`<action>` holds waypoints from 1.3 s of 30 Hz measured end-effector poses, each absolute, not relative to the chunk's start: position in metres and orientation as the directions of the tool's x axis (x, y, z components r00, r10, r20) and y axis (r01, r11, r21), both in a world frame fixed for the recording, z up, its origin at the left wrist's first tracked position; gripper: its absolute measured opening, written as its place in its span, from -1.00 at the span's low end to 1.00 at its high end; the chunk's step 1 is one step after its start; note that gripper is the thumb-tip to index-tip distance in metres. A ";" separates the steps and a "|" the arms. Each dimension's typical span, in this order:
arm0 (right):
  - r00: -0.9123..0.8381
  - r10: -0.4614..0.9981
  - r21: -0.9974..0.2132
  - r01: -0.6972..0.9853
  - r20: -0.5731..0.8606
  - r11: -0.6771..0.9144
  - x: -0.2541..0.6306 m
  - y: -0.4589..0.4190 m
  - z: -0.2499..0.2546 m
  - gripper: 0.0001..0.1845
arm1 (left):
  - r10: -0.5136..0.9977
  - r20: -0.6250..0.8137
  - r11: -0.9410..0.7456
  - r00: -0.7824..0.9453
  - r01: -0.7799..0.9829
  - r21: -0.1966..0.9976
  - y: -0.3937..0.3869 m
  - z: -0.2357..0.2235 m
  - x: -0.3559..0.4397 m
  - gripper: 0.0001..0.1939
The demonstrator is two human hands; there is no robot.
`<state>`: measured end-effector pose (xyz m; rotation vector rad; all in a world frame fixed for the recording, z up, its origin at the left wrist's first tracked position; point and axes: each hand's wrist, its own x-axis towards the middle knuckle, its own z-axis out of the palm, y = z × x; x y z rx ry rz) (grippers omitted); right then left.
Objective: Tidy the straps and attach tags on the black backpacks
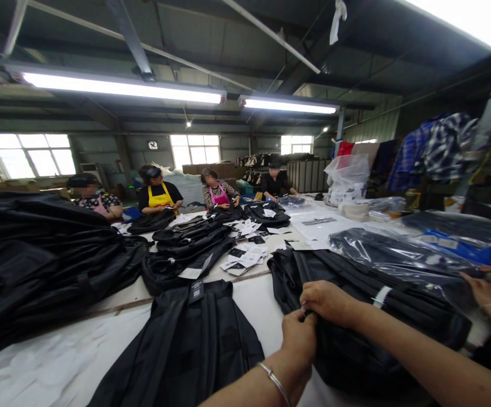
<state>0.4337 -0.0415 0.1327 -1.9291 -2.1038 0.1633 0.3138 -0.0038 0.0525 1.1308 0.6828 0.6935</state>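
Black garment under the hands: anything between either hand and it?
Nothing visible. The left hand and right hand both already rest on the black garment, fingers pinching its fabric together. A co-worker's hand lies apart, at the right edge.

Black garment [356, 316], folded and bunched, white label, lying on white table

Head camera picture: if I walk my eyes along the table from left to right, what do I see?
Big pile of black garments → flat black garment → left hand → right hand, both pinching a black garment → another person's hand.
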 end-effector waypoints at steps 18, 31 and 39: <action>0.391 0.898 -0.799 0.463 -0.204 -0.383 0.444 -0.046 0.134 -0.52 | 0.667 -0.210 0.540 0.714 -0.270 0.797 0.002 0.052 0.312 -0.65; 0.245 0.934 -0.671 0.649 -0.260 -0.357 0.442 -0.036 0.140 -0.62 | 0.693 -0.171 0.431 0.700 -0.212 0.877 0.000 0.058 0.310 -0.62; 0.247 0.968 -0.676 0.707 -0.036 -0.206 0.435 -0.035 0.130 -0.77 | 0.697 -0.112 0.373 0.709 -0.225 0.900 -0.002 0.058 0.308 -0.63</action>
